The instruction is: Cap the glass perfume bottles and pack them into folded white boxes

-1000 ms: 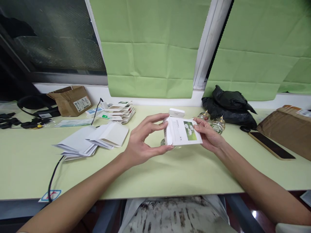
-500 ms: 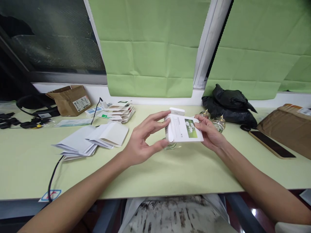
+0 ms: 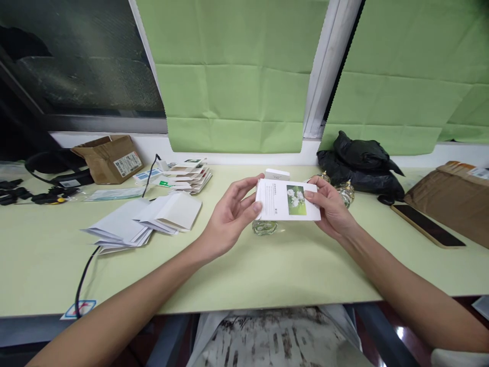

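Both hands hold a small white carton (image 3: 277, 200) with printed lines and a photo of white flowers on its face. At its left end, my left hand (image 3: 232, 214) presses with the thumb on the near corner, its fingers behind the edge. My right hand (image 3: 331, 208) grips the right end, thumb on top beside the photo. A white piece with small print (image 3: 277, 175) shows just behind the carton; whether it belongs to it I cannot tell. Beneath the carton, a clear glass bottle (image 3: 264, 228) is partly hidden. More glass bottles with gold tops (image 3: 347, 193) stand behind my right hand.
Folded white cartons (image 3: 130, 219) lie at left, with a stack of printed flat cartons (image 3: 189, 176) behind. An opened brown box (image 3: 114, 159) and a black cable (image 3: 84, 278) are also left. At right are black plastic bags (image 3: 362, 165), a phone (image 3: 428, 225) and a brown parcel (image 3: 451, 201).
My left hand has closed in on the carton's left end, where a rounded flap showed before and is now out of sight. The carton has shifted slightly left, uncovering more of the bottle below.
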Motion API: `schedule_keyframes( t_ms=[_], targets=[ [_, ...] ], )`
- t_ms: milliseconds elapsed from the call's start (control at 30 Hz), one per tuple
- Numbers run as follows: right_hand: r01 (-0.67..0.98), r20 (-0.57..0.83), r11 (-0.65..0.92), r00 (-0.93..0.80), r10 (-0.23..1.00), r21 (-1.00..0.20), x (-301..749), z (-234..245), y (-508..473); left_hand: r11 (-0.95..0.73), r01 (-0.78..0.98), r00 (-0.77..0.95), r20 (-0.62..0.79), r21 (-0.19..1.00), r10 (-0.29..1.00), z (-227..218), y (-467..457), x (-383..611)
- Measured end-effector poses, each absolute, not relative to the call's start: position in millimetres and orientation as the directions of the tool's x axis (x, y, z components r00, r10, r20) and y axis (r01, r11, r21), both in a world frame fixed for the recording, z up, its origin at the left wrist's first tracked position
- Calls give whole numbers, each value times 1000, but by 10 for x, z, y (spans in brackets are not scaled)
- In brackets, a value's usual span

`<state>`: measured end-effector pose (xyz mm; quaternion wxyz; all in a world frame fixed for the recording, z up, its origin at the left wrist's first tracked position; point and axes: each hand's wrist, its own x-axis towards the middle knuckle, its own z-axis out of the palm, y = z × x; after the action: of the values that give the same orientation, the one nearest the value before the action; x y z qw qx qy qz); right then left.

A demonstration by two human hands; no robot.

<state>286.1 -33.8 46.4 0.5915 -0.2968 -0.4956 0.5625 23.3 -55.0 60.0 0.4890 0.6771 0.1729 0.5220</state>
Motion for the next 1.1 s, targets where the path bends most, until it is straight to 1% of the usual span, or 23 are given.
schedule_keyframes(
  t_ms=[100, 300, 467, 533, 733, 967, 1100],
  targets=[
    [-370, 255, 190, -134, 958, -909, 2852, 460, -344, -376, -310, 434, 481, 874, 762, 592, -531, 225],
    [-371, 239, 163, -169, 956, -914, 2827, 449, -362, -125, -388, 564, 343, 913, 752, 609, -573, 222],
    [-368, 223, 142, -186, 957, -919, 2798, 438, -376, -35, -415, 614, 309, 909, 726, 699, -630, 217],
    [-359, 220, 143, -183, 958, -922, 2787, 435, -378, -56, -413, 599, 318, 909, 734, 696, -609, 210],
    [-344, 253, 203, -105, 962, -917, 2766, 450, -386, -199, -347, 491, 359, 916, 794, 554, -453, 171],
    [-330, 276, 238, -72, 959, -914, 2788, 456, -378, -224, -313, 563, 370, 923, 739, 562, -417, 109],
    [-332, 280, 240, -77, 957, -912, 2799, 468, -386, -299, -259, 562, 395, 918, 726, 560, -420, 81]
  ],
)
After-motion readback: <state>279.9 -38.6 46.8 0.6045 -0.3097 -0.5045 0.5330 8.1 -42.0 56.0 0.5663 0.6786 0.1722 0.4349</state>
